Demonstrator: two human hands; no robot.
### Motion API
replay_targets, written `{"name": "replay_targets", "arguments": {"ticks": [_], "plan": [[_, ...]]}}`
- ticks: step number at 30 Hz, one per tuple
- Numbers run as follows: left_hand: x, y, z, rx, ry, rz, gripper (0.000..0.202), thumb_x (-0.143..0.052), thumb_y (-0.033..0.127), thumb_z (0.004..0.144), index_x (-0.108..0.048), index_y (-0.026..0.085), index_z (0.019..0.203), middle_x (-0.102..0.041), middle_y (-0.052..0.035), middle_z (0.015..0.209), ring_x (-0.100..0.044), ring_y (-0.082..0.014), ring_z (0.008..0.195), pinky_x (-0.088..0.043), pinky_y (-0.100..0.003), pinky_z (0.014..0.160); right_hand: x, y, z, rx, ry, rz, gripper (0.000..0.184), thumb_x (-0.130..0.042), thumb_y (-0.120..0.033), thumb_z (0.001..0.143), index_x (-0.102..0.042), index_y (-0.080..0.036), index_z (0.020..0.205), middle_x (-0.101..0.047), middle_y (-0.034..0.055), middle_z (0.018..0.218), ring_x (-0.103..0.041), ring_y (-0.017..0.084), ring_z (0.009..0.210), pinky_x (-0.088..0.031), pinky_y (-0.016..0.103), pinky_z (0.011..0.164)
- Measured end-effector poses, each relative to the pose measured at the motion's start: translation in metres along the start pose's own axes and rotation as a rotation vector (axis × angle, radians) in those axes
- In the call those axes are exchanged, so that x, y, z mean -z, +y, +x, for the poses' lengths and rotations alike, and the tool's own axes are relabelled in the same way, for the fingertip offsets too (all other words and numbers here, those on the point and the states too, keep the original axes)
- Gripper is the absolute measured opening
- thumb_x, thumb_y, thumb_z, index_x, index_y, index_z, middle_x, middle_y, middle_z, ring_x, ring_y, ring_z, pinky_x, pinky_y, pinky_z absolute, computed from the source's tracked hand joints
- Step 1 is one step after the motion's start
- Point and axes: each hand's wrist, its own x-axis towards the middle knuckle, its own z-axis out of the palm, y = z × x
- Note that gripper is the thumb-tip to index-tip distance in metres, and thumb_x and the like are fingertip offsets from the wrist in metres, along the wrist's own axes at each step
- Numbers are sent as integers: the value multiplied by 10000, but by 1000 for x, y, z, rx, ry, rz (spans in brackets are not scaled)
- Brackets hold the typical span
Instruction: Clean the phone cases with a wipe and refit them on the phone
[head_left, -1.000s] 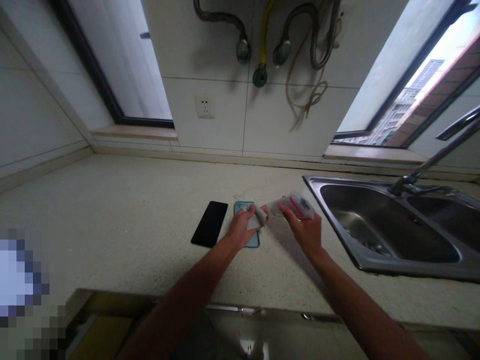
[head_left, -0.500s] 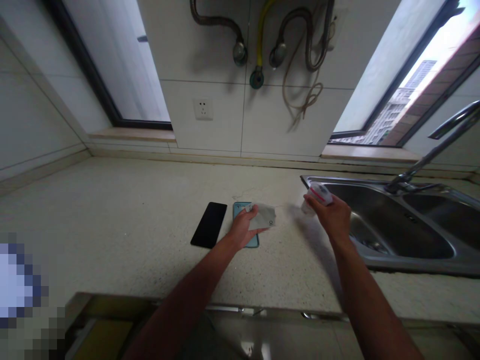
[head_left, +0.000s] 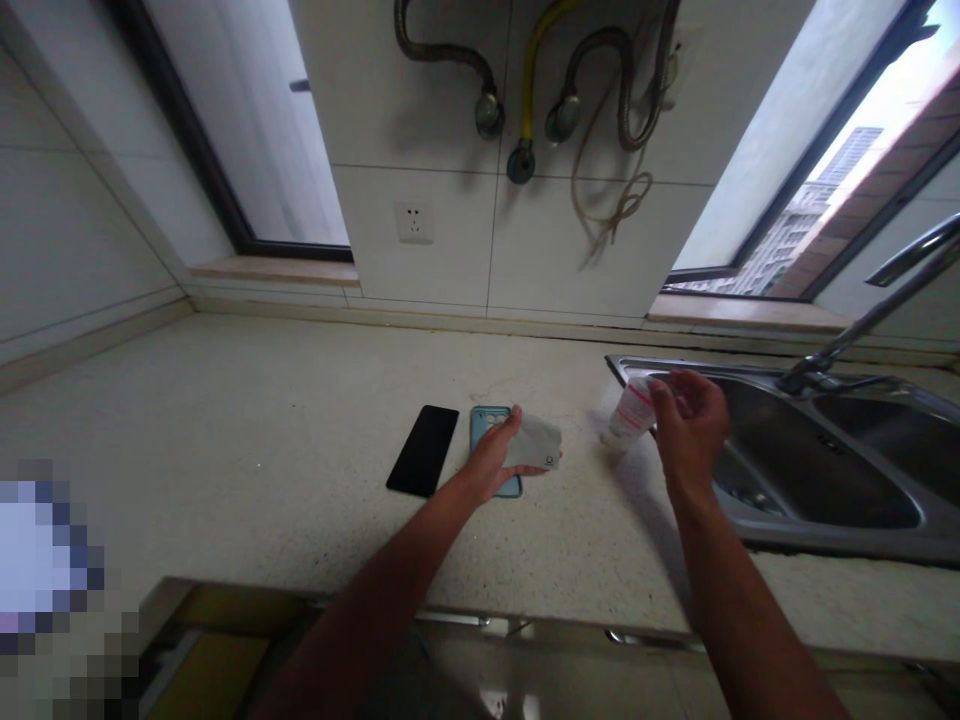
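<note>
My left hand [head_left: 489, 464] lies over a teal phone case [head_left: 491, 420] and is shut on a grey wipe [head_left: 535, 442], which extends to the right past the case. A black smartphone [head_left: 422, 451] lies face down or dark-side up just left of the case, not touching my hand. My right hand [head_left: 688, 425] is raised near the sink's left corner with its fingers apart. A small clear packet with red markings [head_left: 630, 415] is right at its fingertips, slightly tilted.
The speckled stone countertop [head_left: 225, 430] holds a steel double sink [head_left: 825, 545] with a tall faucet [head_left: 862, 320] on the right. Hoses and a wall socket [head_left: 414, 222] are on the tiled wall ahead, between windows. A blurred patch covers the lower left corner.
My right hand has moved right, away from my left, and its fingers have opened around the packet. The grey wipe has stayed in my left hand, over the case.
</note>
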Motion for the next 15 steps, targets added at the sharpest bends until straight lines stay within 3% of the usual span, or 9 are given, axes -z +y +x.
{"name": "replay_targets", "arguments": {"ticks": [2, 4, 5, 6, 8, 9, 11, 15], "plan": [[1, -1, 2, -9, 12, 17, 528, -486, 575, 924, -661, 85, 1012, -731, -207, 961, -725, -289, 862, -577, -363, 677, -1, -14, -8, 185, 172, 62, 324, -715, -361, 820, -623, -197, 1084, -662, 59, 1042, -649, 217, 1012, -496, 390, 931], [1, -3, 4, -46, 64, 28, 504, -521, 589, 904, -660, 116, 1009, -738, -163, 961, -717, -268, 900, -565, -320, 672, -3, -26, -19, 285, 225, 117, 260, -706, -335, 838, -629, -208, 1052, -650, 22, 930, -658, 174, 830, -530, 349, 808], [1, -4, 4, -68, 96, 34, 476, -544, 584, 895, -659, 138, 1012, -741, -137, 972, -710, -254, 928, -557, -298, 677, -5, -30, -26, 293, 161, 117, 232, -703, -333, 842, -640, -205, 1024, -645, 10, 876, -643, 155, 733, -530, 324, 734], [1, -5, 4, -87, 124, 44, 451, -563, 579, 887, -659, 157, 1014, -742, -114, 981, -702, -242, 951, -549, -280, 684, -6, -33, -33, 270, 0, 100, 198, -676, -345, 864, -652, -201, 998, -644, 4, 824, -627, 143, 661, -522, 308, 677], [1, -5, 5, -112, 141, 72, 433, -578, 579, 877, -668, 180, 1020, -741, -90, 986, -690, -231, 975, -533, -263, 696, -12, -35, -45, 150, -462, 30, 224, -632, -394, 892, -680, -195, 985, -669, 18, 783, -632, 151, 630, -508, 297, 624], [1, -6, 5, -117, 132, 88, 443, -573, 589, 875, -673, 183, 1021, -740, -88, 975, -688, -230, 968, -527, -263, 695, -16, -35, -51, 62, -621, -2, 275, -618, -432, 894, -688, -194, 1011, -689, 38, 815, -641, 162, 655, -506, 298, 618], [1, -6, 5, -122, 112, 119, 485, -544, 625, 874, -681, 183, 1018, -740, -86, 933, -689, -228, 929, -516, -264, 678, -24, -34, -60, -134, -776, -12, 378, -607, -517, 877, -688, -187, 1043, -706, 63, 872, -643, 178, 702, -507, 302, 623], [4, -8, 7, -132, 87, 173, 587, -481, 716, 851, -684, 177, 962, -736, -86, 851, -685, -207, 841, -490, -251, 644, -37, -30, -74, -505, -892, 183, 474, -627, -629, 815, -702, -165, 871, -689, 50, 780, -613, 177, 680, -481, 294, 608]]}}
